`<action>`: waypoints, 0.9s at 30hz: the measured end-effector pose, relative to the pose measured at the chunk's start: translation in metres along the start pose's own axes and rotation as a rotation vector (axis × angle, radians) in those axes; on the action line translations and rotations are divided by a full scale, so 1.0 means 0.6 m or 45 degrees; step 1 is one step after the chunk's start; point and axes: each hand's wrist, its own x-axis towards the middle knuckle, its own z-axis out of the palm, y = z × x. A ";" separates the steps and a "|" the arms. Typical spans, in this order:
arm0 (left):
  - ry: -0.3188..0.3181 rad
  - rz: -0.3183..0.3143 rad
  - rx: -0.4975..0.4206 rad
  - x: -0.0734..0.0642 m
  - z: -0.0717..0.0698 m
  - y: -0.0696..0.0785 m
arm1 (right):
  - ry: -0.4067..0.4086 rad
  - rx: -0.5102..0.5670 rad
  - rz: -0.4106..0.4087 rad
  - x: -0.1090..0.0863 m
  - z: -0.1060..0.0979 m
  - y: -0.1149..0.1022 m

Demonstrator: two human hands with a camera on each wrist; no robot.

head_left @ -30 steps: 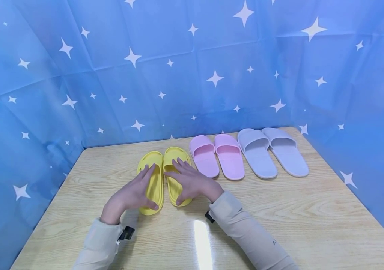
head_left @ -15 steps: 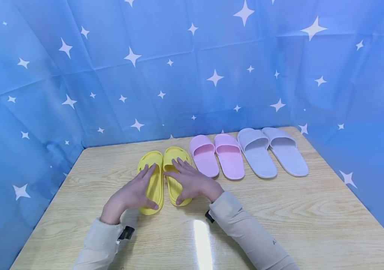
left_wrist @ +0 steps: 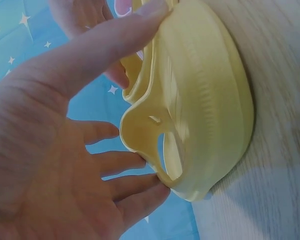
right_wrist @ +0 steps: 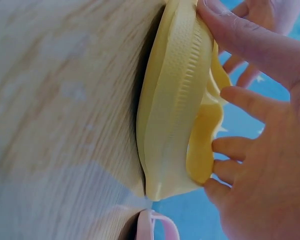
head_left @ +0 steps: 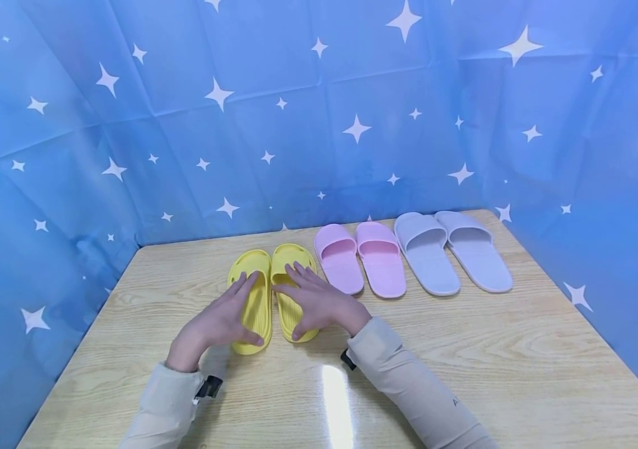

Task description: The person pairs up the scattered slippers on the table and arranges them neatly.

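Note:
Two yellow slippers lie side by side on the wooden table, toes toward the curtain. Over the left yellow slipper [head_left: 249, 264] my left hand [head_left: 219, 322] is spread, fingertips on its upper. In the left wrist view the thumb touches that slipper's rim [left_wrist: 210, 100], and the straight fingers meet the upper's edge. My right hand [head_left: 324, 302] lies likewise over the right yellow slipper [head_left: 290, 253]. The right wrist view has its thumb on the slipper's rim [right_wrist: 175, 100] and its fingers extended at the upper. Neither hand wraps around a slipper.
Right of the yellow pair stand a pink pair of slippers [head_left: 386, 279] and a pale grey-lilac pair [head_left: 436, 272], toes toward the back. Behind the wooden table [head_left: 464, 362] hangs a blue curtain [head_left: 296, 137] with white stars, which also flanks both sides.

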 end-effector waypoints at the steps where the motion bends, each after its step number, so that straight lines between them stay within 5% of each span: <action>1: 0.004 -0.001 0.001 0.000 0.000 -0.001 | 0.000 -0.001 -0.001 0.000 0.000 0.000; 19: 0.060 0.033 0.003 0.004 0.002 -0.003 | 0.010 0.117 0.094 0.005 0.010 0.002; 27: 0.089 0.026 0.017 0.007 0.003 -0.006 | 0.096 0.058 0.044 0.003 0.000 -0.008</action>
